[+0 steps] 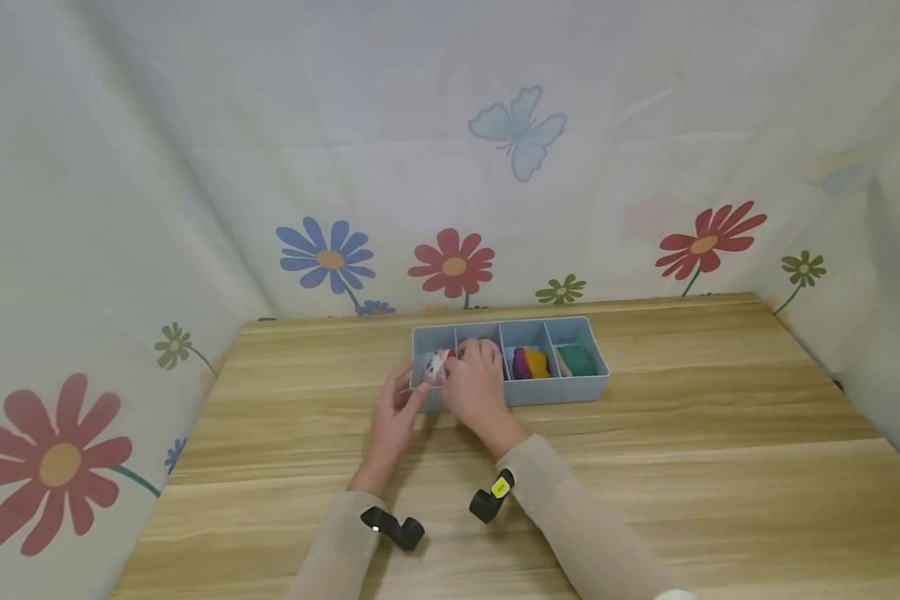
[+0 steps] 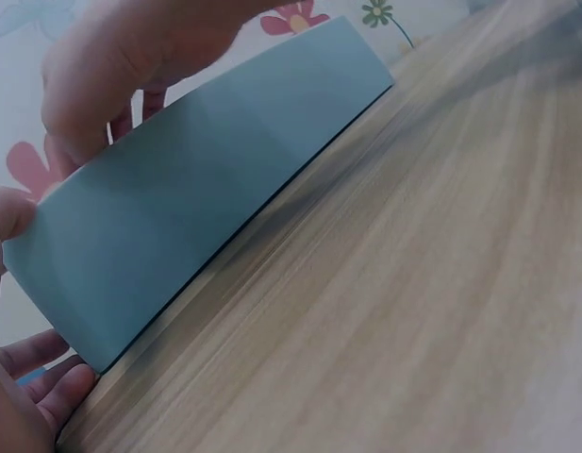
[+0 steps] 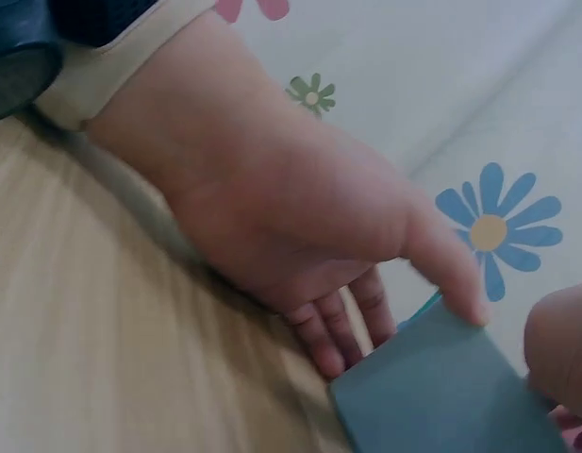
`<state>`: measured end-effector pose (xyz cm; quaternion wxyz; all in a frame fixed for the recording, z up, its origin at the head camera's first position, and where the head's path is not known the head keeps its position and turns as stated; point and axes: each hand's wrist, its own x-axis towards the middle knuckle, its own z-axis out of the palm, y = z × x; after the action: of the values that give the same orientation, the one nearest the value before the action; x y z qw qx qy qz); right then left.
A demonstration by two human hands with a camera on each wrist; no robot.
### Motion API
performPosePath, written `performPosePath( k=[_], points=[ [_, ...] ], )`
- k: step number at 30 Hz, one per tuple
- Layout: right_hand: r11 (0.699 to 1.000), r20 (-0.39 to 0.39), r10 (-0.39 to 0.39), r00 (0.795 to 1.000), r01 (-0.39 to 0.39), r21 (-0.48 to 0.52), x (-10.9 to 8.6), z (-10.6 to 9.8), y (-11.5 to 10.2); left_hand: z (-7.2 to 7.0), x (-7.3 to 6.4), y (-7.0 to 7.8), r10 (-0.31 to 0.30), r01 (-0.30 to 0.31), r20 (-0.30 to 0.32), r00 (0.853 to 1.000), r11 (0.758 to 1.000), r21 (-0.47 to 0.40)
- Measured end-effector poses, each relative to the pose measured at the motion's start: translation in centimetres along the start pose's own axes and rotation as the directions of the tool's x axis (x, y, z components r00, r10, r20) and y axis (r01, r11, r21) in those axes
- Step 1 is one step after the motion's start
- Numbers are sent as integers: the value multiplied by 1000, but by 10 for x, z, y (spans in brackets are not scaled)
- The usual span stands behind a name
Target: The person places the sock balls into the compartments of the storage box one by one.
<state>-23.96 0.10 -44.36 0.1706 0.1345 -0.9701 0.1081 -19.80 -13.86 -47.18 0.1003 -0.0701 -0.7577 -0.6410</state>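
A light blue divided box (image 1: pixel 555 390) stands on the table with a small cloth bundle in each compartment. My left hand (image 1: pixel 394 421) grips its left end, the thumb on the front rim and the fingers round the end wall; the right wrist view also shows this left hand (image 3: pixel 291 208). My right hand (image 1: pixel 476 385) reaches down over the two left compartments with bent fingers. Its fingertips are right at a white spotted bundle (image 1: pixel 437 367) with red on it; I cannot tell whether they pinch it. A pink bundle (image 1: pixel 493 347) is partly hidden behind this hand.
The third compartment holds a purple and yellow bundle (image 1: pixel 531 363), the right one a green bundle (image 1: pixel 576 360). Behind the wood-grain table (image 1: pixel 720 467) hangs a flowered cloth backdrop (image 1: pixel 390 183). Both sleeves carry small black cameras.
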Motion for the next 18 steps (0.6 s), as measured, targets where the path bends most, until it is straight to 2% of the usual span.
performPosePath(
  k=[2,7,11,15,18],
  points=[
    [1000,22,12,1000,-13,15,3,-3,-1,0,0,-3,20,-20,-1,1000,1000,-2],
    [994,84,64,994,-71,78,11,-8,-5,-1,5,-23,11,-11,-14,1000,1000,4],
    [987,90,108,990,-118,110,14,-7,-7,0,8,-34,1,0,-17,1000,1000,2],
    [981,64,119,991,-128,145,13,-5,-5,0,8,-34,3,-3,-16,1000,1000,-7],
    [973,49,119,992,-126,193,11,-3,-2,0,5,-23,7,-7,-7,1000,1000,-9]
  ],
)
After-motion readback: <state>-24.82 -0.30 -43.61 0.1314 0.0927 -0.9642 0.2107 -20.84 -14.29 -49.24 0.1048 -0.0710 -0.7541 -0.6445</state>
